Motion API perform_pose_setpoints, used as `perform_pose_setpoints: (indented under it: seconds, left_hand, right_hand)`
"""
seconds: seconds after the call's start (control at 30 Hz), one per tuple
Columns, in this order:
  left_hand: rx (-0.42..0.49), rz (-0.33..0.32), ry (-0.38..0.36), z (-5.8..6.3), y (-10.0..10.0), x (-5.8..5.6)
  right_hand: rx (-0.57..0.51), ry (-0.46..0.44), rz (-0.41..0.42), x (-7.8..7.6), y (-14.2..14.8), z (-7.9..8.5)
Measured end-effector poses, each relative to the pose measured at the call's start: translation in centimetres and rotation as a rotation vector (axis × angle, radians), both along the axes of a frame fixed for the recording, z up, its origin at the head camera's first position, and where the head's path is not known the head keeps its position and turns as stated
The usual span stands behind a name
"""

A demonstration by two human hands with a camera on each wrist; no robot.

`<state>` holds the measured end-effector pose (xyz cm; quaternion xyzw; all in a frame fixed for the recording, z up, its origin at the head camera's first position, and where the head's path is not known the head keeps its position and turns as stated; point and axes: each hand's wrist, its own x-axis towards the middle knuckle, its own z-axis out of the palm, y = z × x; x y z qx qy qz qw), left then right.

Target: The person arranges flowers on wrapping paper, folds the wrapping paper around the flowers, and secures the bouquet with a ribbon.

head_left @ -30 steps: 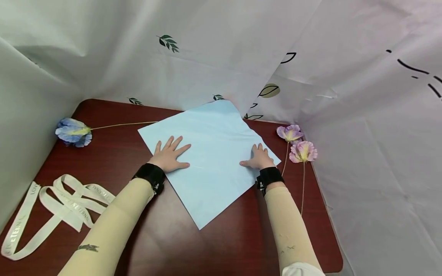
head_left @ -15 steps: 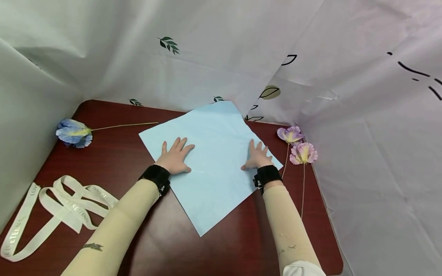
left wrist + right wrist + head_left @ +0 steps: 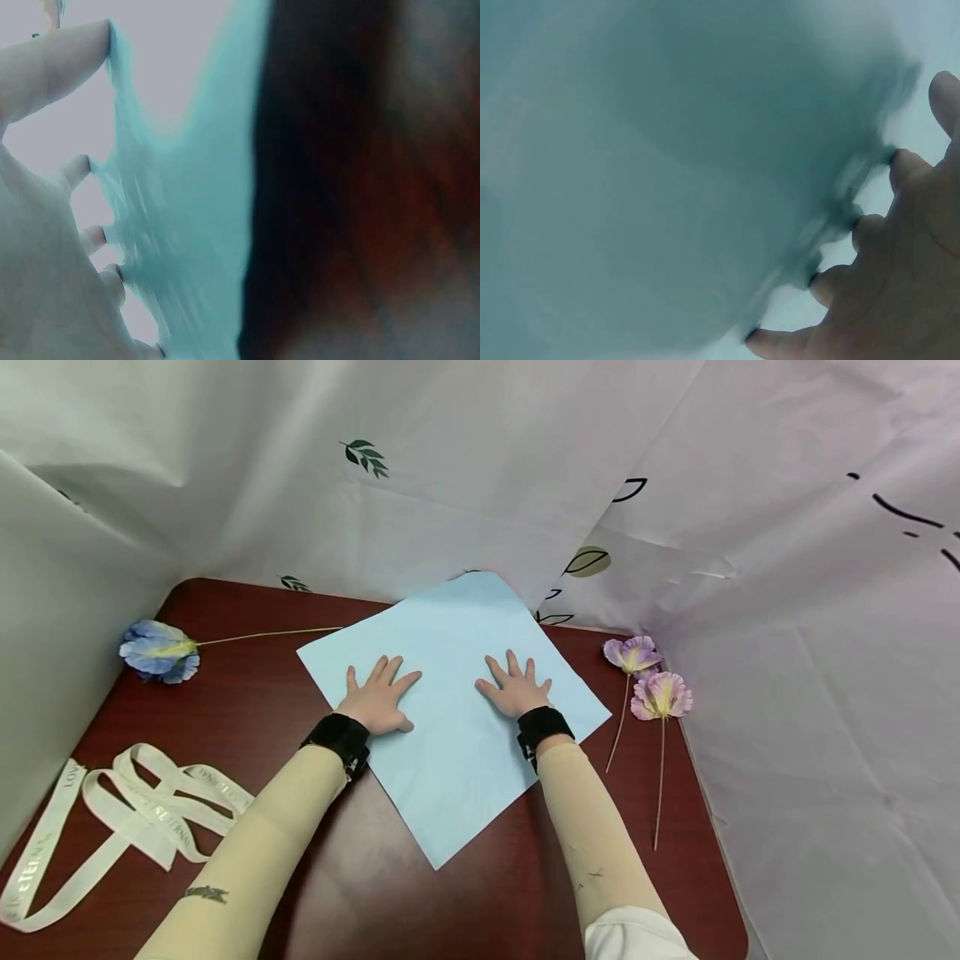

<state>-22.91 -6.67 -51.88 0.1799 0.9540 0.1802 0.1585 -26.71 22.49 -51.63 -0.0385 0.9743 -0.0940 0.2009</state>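
A light blue square sheet (image 3: 450, 760) lies corner-forward on the dark red table, its far corner reaching the back curtain. My left hand (image 3: 377, 700) rests with spread fingers on the sheet's left part; the left wrist view shows its fingertips touching the blue surface (image 3: 195, 225). On the right half of the sheet, my right hand (image 3: 516, 687) is also spread. In the right wrist view, the fingertips of that hand (image 3: 900, 277) meet the sheet, and the thumb looks raised a little. Neither hand grips anything.
A blue artificial flower (image 3: 161, 650) lies at the left, its stem ending by the sheet. Purple (image 3: 632, 653) and pink (image 3: 662, 695) flowers lie at the right. A looped white printed ribbon (image 3: 153, 806) is at front left. White curtains (image 3: 450, 485) border the table.
My right hand has shifted left, from near the sheet's right corner toward its middle. My left hand moved slightly right, then stayed. The sheet's far corner sits slightly farther back.
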Motion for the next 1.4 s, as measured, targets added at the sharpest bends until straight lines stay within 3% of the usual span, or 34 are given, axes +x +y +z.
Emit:
perform_pose_setpoints:
  seconds: [0.1,0.33,0.47,0.73,0.9,1.0,1.1,1.17,1.27,1.4]
  left_hand:
    - [0.005,-0.013,0.016,0.0,-0.2,-0.2]
    - [0.014,-0.139,0.024,-0.9,0.1,0.3]
    - [-0.001,-0.160,0.002,-1.7,-0.2,0.3]
    - [-0.004,-0.182,0.011,-0.6,-0.2,0.5]
    - [0.025,-0.171,0.011,-1.1,-0.4,0.5]
    - [0.036,-0.169,0.006,-1.4,-0.5,0.5]
    - [0.038,-0.171,0.004,-1.4,-0.5,0.4]
    - [0.045,-0.173,0.001,-1.4,-0.5,0.4]
    - [0.049,-0.177,-0.005,-1.5,-0.5,0.3]
    - [0.051,-0.184,-0.014,-1.4,-0.4,0.3]
  right_hand:
    - [0.017,0.005,0.004,-0.4,-0.2,-0.5]
    - [-0.028,0.074,0.001,0.3,-0.4,-0.1]
    - [-0.064,0.094,0.014,0.5,0.0,-0.1]
    - [-0.113,0.071,0.030,-0.2,1.3,-0.8]
    - [-0.270,0.188,0.012,0.7,3.4,-0.3]
    - [-0.372,0.334,-0.093,1.8,5.8,0.7]
    - [-0.434,0.468,-0.262,3.3,9.4,1.9]
    - [-0.419,0.507,-0.390,4.6,12.2,3.0]
    - [-0.299,0.485,-0.560,7.1,16.2,4.4]
    - [-0.128,0.324,-0.701,10.4,20.1,5.3]
